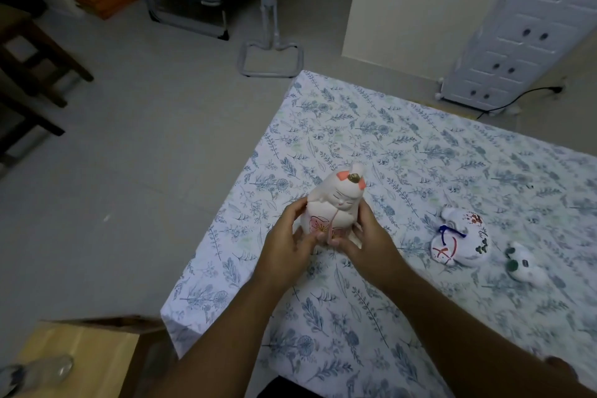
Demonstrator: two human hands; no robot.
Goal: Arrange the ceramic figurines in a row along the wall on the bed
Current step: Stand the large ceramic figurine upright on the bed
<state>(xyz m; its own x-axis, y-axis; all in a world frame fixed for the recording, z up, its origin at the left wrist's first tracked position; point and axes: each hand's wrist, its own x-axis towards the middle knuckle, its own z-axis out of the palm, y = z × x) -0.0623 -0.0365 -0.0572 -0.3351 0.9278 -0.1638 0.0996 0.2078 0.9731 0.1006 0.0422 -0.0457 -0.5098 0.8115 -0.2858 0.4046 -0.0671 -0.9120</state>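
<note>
Both forearms reach forward over the bed point(403, 145), and the left hand point(284, 249) and right hand point(368, 241) cup a white rabbit figurine point(332, 203) from either side, fingers point(302, 205) curled against its body and meeting under its base. The figurine stands upright near the bed's left edge, with pink inner ears, closed painted eyes and a pink flower on its belly. To the right, a painted white figurine point(460, 242) and a smaller green-marked figurine point(525, 263) lie on their sides on the floral sheet.
</note>
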